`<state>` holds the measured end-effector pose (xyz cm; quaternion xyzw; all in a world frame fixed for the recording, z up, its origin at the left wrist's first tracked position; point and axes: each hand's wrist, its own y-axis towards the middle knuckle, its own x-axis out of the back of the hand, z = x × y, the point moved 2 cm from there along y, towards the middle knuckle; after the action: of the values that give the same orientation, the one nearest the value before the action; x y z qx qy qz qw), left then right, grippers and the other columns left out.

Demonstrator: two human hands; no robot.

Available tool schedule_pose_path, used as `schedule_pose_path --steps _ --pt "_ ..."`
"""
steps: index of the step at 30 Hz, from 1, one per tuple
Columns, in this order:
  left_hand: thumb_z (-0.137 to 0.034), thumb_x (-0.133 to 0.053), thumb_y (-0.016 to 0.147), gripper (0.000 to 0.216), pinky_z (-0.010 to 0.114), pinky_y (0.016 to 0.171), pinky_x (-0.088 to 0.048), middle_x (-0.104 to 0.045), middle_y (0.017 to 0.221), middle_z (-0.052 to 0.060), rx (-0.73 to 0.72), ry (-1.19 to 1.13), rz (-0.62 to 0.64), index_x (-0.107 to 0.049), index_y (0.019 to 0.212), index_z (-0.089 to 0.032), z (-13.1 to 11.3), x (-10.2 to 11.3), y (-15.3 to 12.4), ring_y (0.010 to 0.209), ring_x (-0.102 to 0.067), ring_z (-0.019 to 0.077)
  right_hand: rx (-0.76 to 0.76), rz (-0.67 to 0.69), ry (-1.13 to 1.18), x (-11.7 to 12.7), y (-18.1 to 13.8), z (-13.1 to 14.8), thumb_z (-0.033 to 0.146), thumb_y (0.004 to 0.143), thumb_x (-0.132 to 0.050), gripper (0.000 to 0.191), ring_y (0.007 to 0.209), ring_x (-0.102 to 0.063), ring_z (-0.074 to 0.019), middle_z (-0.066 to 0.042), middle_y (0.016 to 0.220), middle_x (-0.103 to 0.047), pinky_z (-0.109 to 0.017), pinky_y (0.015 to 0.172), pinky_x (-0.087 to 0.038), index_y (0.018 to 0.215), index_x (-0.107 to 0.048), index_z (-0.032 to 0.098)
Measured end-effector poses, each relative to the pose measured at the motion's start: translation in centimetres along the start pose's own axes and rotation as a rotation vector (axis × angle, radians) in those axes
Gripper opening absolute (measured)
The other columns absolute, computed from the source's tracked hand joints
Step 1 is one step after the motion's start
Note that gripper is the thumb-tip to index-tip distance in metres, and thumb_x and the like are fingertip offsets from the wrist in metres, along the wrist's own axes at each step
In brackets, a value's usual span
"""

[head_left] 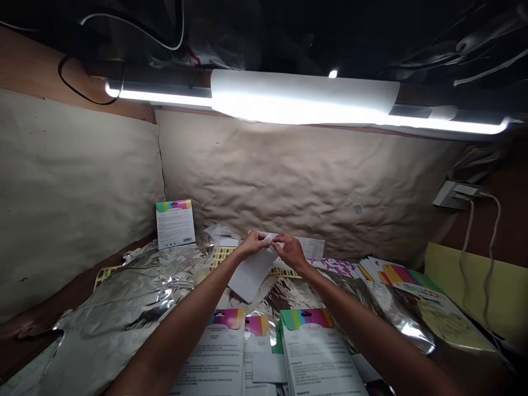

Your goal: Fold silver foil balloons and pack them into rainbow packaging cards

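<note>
I find a foil-covered worktop [111,319] below walls lined with creased brown paper [264,170]. A lit tube lamp [445,124] spans the space above. One printed pack [175,225] stands upright at far left; two stacks of packs [313,357] lie nearest my camera. I note both forearms extended forward, converging near the middle. The left hand [256,242] and right hand [280,243], just apart, pinch the upper end of a white paper sheet [251,278], which slants down toward the camera.
</note>
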<state>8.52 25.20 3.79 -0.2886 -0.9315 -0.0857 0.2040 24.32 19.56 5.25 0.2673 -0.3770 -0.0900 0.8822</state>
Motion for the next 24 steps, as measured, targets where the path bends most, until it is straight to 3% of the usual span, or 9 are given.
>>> schedule_pose_path --steps 6,9,12,15,18,20,24 --pt "-0.035 -0.062 0.092 0.027 0.037 0.079 -0.056 -0.066 0.107 0.005 -0.061 0.059 -0.037 -0.064 0.108 -0.013 -0.4 0.6 -0.2 0.092 -0.065 0.0209 -0.041 0.036 -0.025 0.4 0.7 -0.2 0.026 0.079 -0.067 0.011 0.078 -0.066 -0.0223 -0.005 0.086 -0.074 -0.030 0.073 -0.047 0.082 -0.078 0.023" --pt "-0.035 -0.063 0.092 0.030 0.042 0.085 -0.054 -0.064 0.115 0.006 -0.038 0.097 -0.132 -0.063 0.113 -0.014 -0.6 1.0 -0.6 0.100 -0.063 0.0236 -0.117 -0.012 -0.023 1.0 1.0 -0.4 0.026 0.081 -0.063 0.015 0.072 -0.067 -0.0235 -0.006 0.077 -0.074 -0.029 0.067 -0.048 0.078 -0.077 0.021" --pt "-0.028 -0.066 0.087 0.046 0.050 0.101 -0.043 -0.051 0.137 0.014 -0.011 0.126 -0.350 -0.054 0.130 -0.016 -1.0 1.1 -1.4 0.125 -0.049 0.0313 -0.132 -0.126 -0.041 1.8 0.7 0.3 0.029 0.088 -0.053 0.025 0.079 -0.066 -0.0263 -0.010 0.086 -0.073 -0.034 0.074 -0.049 0.085 -0.075 0.018" --pt "-0.022 -0.069 0.081 0.067 0.047 0.107 -0.036 -0.043 0.144 0.019 0.003 0.111 -0.502 -0.041 0.142 -0.016 -1.7 0.6 -2.0 0.137 -0.035 0.0350 0.004 -0.138 -0.038 2.0 -0.3 2.3 0.030 0.092 -0.051 0.025 0.101 -0.061 -0.0282 -0.013 0.105 -0.069 -0.038 0.091 -0.045 0.094 -0.074 0.019" --pt "-0.021 -0.070 0.078 0.068 0.038 0.092 -0.047 -0.059 0.123 0.016 0.031 0.031 -0.464 -0.044 0.140 -0.015 -2.5 -0.2 -2.2 0.115 -0.057 0.0281 0.187 0.028 -0.020 1.9 -1.7 4.7 0.027 0.085 -0.064 0.014 0.109 -0.058 -0.0270 -0.009 0.111 -0.069 -0.038 0.100 -0.041 0.094 -0.075 0.025" --pt "-0.019 -0.069 0.076 0.065 0.032 0.081 -0.051 -0.065 0.110 0.014 0.060 -0.037 -0.410 -0.046 0.137 -0.013 -3.0 -0.6 -2.8 0.096 -0.064 0.0223 0.272 0.148 -0.019 2.6 -2.6 6.0 0.025 0.079 -0.071 0.020 0.112 -0.057 -0.0265 -0.006 0.116 -0.068 -0.039 0.103 -0.039 0.098 -0.075 0.028" --pt "-0.024 -0.063 0.080 0.057 0.031 0.074 -0.053 -0.066 0.105 0.012 0.129 -0.141 -0.295 -0.046 0.133 -0.014 -4.4 -1.1 -6.2 0.085 -0.066 0.0194 0.305 0.231 -0.045 7.9 -4.8 7.3 0.030 0.086 -0.066 0.032 0.112 -0.059 -0.0250 -0.009 0.129 -0.062 -0.038 0.099 -0.041 0.116 -0.070 0.024"
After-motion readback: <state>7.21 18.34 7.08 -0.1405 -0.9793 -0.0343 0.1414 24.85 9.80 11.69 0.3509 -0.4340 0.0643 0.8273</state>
